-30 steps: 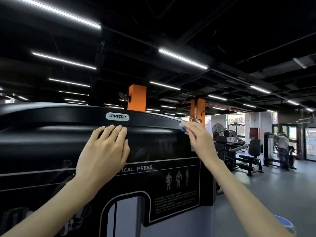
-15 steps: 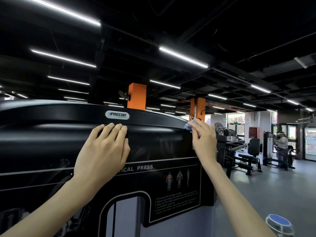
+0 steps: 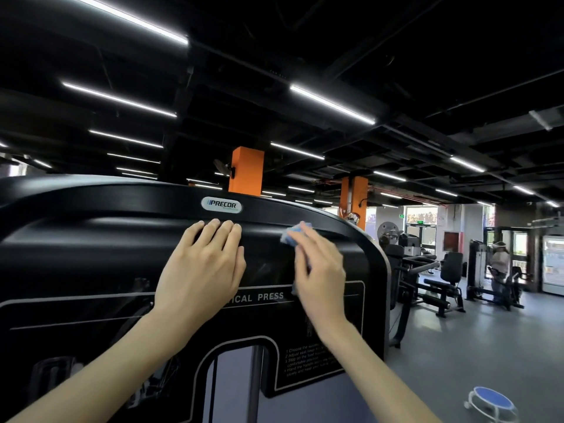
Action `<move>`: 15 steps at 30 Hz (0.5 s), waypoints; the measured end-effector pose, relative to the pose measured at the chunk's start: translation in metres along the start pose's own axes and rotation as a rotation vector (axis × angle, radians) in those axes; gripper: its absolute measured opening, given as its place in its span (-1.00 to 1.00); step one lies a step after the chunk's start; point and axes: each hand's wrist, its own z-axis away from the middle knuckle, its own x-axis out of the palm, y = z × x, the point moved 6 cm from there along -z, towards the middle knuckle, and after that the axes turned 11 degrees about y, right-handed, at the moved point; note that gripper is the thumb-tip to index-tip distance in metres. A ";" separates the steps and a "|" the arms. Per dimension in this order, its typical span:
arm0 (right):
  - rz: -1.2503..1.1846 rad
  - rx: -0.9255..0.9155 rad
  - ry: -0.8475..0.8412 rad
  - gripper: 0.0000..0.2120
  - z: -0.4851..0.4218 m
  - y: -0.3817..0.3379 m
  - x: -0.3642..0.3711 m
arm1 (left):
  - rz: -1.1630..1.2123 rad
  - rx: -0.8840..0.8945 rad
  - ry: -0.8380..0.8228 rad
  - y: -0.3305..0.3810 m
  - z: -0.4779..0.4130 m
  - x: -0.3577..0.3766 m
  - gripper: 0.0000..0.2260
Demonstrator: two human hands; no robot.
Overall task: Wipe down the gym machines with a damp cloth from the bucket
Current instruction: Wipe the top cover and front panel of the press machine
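Blue cloth (image 3: 291, 233): centre of the frame, bunched under the right hand and pressed against the machine's black top panel, just below its curved rim.
Right hand (image 3: 320, 270): fingers stretched out over the cloth, pressing rather than clenched. The hand is blurred, so a thumb pinch underneath cannot be ruled out.
Left hand (image 3: 201, 270): released and flat, fingers together, resting on the same panel just beside the right hand and under the badge (image 3: 222, 205).
Machine (image 3: 91, 239): glossy black shroud filling the left and lower frame, with a printed label (image 3: 268, 297) below the hands.
Step in hand: likely wiping the upper band of the shroud.
Doing it well: use long overlapping strokes that follow the rim's curve, with even pressure. Gloss shows streaks, so turn to a clean face of the cloth when it smears. The patch under the bracing left hand needs a pass too.
Lower right: round blue-topped thing (image 3: 491, 403) on the floor, possibly the bucket, though I cannot tell.
Far right: other machines (image 3: 439, 288) and a person (image 3: 499, 264), well apart.
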 end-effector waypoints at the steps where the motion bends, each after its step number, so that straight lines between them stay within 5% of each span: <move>1: -0.003 -0.103 -0.011 -0.68 0.010 -0.001 -0.001 | 0.002 0.003 -0.001 0.000 0.000 0.000 -0.59; 4: 0.067 -0.127 0.044 -0.63 0.015 0.046 -0.012 | 0.011 0.001 -0.007 0.001 0.000 -0.001 -0.59; 8: 0.072 0.416 0.281 -0.75 0.001 0.061 -0.012 | 0.010 -0.004 -0.028 0.001 0.000 -0.001 -0.58; 12: -0.044 0.054 0.034 -0.70 0.003 -0.023 0.019 | 0.029 -0.017 -0.053 0.000 -0.001 0.000 -0.59; 15: 0.010 -0.102 -0.110 -0.66 -0.008 -0.010 0.013 | 0.060 -0.026 -0.062 0.000 -0.001 -0.001 -0.58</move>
